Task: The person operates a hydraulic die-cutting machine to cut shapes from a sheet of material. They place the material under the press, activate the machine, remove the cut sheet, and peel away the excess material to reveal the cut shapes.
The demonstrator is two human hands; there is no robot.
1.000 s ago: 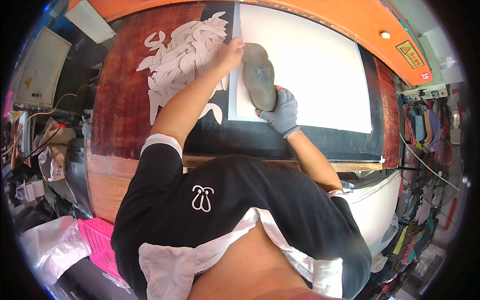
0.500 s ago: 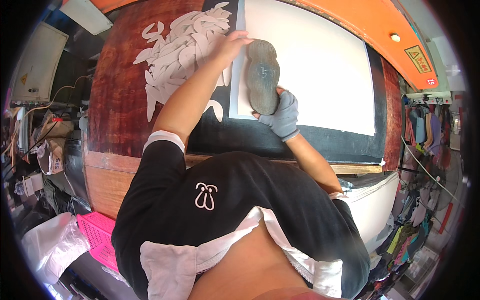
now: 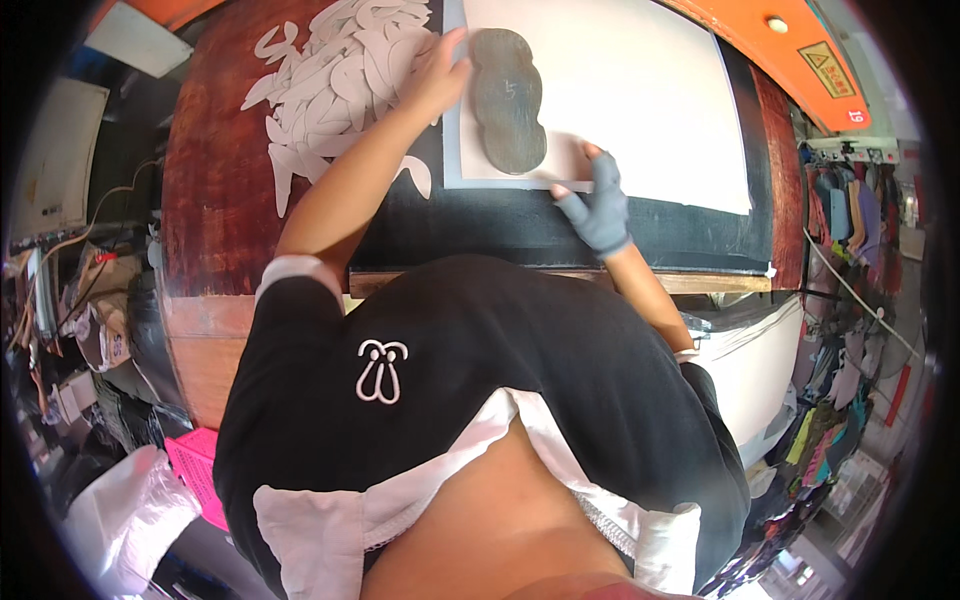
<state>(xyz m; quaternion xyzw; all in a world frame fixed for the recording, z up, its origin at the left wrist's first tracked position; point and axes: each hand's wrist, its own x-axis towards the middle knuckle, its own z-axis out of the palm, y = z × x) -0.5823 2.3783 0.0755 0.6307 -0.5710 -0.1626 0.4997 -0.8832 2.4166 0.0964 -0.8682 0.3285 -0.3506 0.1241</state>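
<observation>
At the far left of the frame, low down, a white plastic bag [image 3: 130, 520] slumps beside a pink crate [image 3: 200, 475], both well below the worktop. Higher, in the upper left, a heap of pale cut-out pieces [image 3: 330, 80] lies spread over the reddish-brown table [image 3: 215, 200], the curved shapes overlapping one another.

My left hand [image 3: 435, 75] reaches up across that heap to the upper centre of the frame. Its fingers are stretched out flat, not curled round anything, and the fingertips press against the left edge of the dark grey sole-shaped template [image 3: 508, 100] and the sheet under it. The bare forearm runs down from there to my black sleeve with its white cuff.

The template lies flat near the left edge of the big white sheet [image 3: 640, 90], its long axis running up and down the frame, narrower at the waist. The sheet rests on a black mat [image 3: 470, 225] that shows along its lower edge.

Just right of the template's lower end, my right hand [image 3: 598, 200] wears a grey fingerless glove. The fingers are partly folded, and the bare tips sit on the sheet close by the template; whether they pinch a tool I cannot tell.

At the upper right an orange panel [image 3: 790, 60] curves along the edge, and coloured items hang at the far right [image 3: 840, 200].
</observation>
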